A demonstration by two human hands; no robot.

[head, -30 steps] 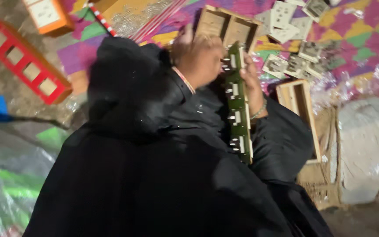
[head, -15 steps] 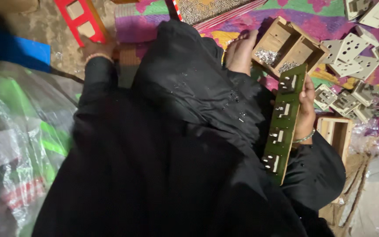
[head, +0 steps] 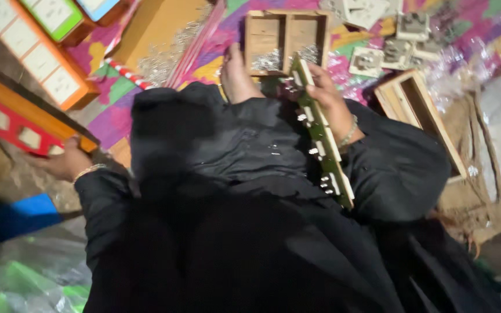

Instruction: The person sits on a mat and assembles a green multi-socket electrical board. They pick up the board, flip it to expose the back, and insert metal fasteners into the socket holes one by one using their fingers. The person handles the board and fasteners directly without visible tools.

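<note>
Over patterned cloth (head: 117, 119), right hand (head: 330, 101) grips green strip (head: 323, 136); left hand (head: 65, 162) clasps red frame (head: 13, 124).

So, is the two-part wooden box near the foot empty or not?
Not empty: the wooden box has small silvery bits piled in both compartments.

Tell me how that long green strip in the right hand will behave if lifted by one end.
The green strip looks stiff: it stays straight though the right hand grips only its upper part. It probably tips easily, being long and narrow. The small metal fittings along it could snag the black cloth beneath.
</note>
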